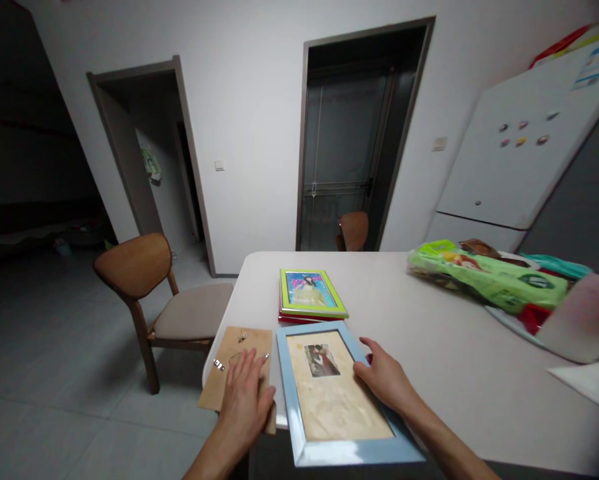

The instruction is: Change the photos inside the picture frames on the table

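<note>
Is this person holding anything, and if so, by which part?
The right hand seems to hold the light-blue picture frame by its right side, thumb on top. The left hand lies on the brown backing board, without a visible grip.

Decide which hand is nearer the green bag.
Right. The right hand is at the blue frame, with the green bag ahead to its right; the left hand is farther away, on the brown board.
</note>
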Action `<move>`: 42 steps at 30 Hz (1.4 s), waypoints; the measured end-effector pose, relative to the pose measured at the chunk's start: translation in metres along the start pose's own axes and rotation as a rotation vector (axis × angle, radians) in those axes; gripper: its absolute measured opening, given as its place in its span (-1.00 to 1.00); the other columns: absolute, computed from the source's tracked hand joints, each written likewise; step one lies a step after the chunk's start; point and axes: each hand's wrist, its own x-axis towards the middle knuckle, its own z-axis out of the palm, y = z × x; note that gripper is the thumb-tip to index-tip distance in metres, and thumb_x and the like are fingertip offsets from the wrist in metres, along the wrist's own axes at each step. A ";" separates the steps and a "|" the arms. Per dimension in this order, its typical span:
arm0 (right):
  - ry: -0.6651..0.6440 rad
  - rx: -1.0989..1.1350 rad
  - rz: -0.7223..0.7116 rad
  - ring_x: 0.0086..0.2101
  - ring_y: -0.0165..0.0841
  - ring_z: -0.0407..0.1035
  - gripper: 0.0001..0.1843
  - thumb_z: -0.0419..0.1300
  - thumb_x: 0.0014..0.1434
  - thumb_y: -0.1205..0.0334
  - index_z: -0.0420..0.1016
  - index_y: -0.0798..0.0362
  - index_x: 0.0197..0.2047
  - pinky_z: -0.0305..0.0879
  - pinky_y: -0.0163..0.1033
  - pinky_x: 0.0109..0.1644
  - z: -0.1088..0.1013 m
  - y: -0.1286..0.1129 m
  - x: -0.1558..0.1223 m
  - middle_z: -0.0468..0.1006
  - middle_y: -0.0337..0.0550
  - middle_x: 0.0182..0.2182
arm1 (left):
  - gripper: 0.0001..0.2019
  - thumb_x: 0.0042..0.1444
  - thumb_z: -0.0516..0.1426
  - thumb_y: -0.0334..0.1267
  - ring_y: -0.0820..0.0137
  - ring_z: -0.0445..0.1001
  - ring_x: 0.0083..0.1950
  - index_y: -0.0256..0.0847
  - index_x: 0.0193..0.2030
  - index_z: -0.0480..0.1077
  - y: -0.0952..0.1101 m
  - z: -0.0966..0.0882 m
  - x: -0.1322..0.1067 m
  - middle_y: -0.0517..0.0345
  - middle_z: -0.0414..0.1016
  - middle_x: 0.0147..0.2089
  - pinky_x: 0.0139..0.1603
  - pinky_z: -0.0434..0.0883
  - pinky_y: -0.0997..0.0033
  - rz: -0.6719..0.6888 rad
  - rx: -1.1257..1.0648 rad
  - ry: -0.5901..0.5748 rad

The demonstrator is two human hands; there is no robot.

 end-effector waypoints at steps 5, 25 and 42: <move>-0.215 0.620 0.147 -0.55 -0.38 0.36 -0.29 -0.14 -0.04 0.22 -0.27 0.16 0.19 0.26 -0.30 -0.49 -0.026 -0.021 -0.020 0.46 -0.14 -0.45 | -0.47 -0.07 0.07 -0.17 0.26 0.10 0.13 -0.25 0.08 0.12 0.076 0.013 0.004 -0.03 0.17 0.10 0.13 0.05 0.25 0.107 -0.466 -0.091; 0.030 -0.057 -0.011 -0.42 -0.30 0.36 -0.51 -0.05 -0.04 0.17 0.31 0.19 -0.04 0.20 -0.26 -0.30 -0.015 0.034 0.008 0.48 -0.08 -0.42 | -0.32 -0.30 -0.01 -0.49 0.51 0.28 -0.55 -0.30 0.10 -0.01 0.003 -0.006 0.026 0.30 0.28 -0.48 -0.53 0.21 0.58 -0.374 -0.721 0.013; -0.047 0.221 -0.155 -0.50 -0.39 0.32 -0.49 -0.05 -0.02 0.16 0.21 0.22 0.00 0.25 -0.28 -0.39 0.021 -0.008 -0.010 0.45 -0.12 -0.40 | -0.44 -0.18 -0.01 -0.35 0.21 0.05 0.15 -0.34 0.07 0.14 0.019 0.009 -0.011 -0.07 0.16 0.11 0.15 -0.01 0.26 0.130 -0.053 -0.120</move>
